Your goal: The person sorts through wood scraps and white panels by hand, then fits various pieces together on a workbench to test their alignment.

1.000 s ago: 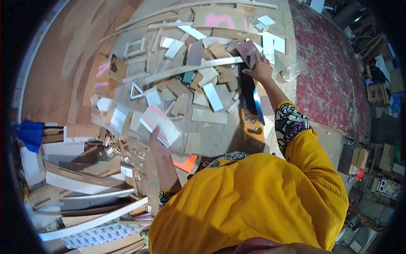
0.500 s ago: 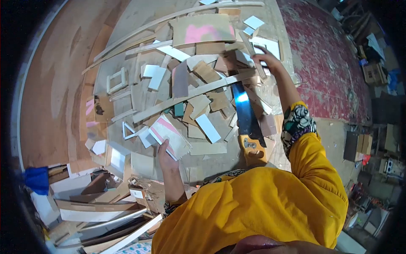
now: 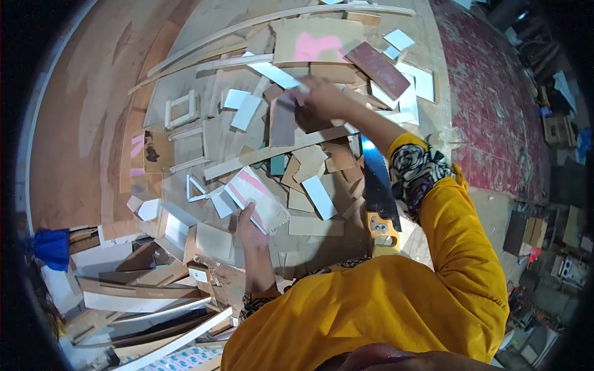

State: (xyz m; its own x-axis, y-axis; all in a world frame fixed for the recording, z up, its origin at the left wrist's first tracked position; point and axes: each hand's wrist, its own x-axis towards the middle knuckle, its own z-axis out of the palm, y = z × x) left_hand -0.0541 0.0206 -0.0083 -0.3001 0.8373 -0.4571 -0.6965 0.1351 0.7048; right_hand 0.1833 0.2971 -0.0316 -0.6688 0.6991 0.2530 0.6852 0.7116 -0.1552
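My left hand (image 3: pixel 252 229) grips the lower edge of a pale rectangular board with a pink stripe (image 3: pixel 250 190), thumb on top. Smeared by motion, my right hand (image 3: pixel 325 99) reaches over the middle of the pile, by the upper end of a grey-brown board (image 3: pixel 283 123). Its fingers are too blurred to show whether they hold anything. Below that arm lies a handsaw (image 3: pixel 377 179) with a yellow handle, blade pointing away from me. A long wooden strip (image 3: pixel 247 159) crosses the pile beside the grey-brown board.
A large board with pink paint (image 3: pixel 315 43) and a reddish-brown board (image 3: pixel 378 71) lie at the far side. Small wooden frames (image 3: pixel 181 110) sit at left. Offcuts (image 3: pixel 142 290) are heaped at lower left. A red, worn floor (image 3: pixel 489 111) stretches to the right.
My right hand has moved left from the wood strip at the right side toward the grey-brown board. A reddish-brown board now shows at the upper right. My left hand keeps its board.
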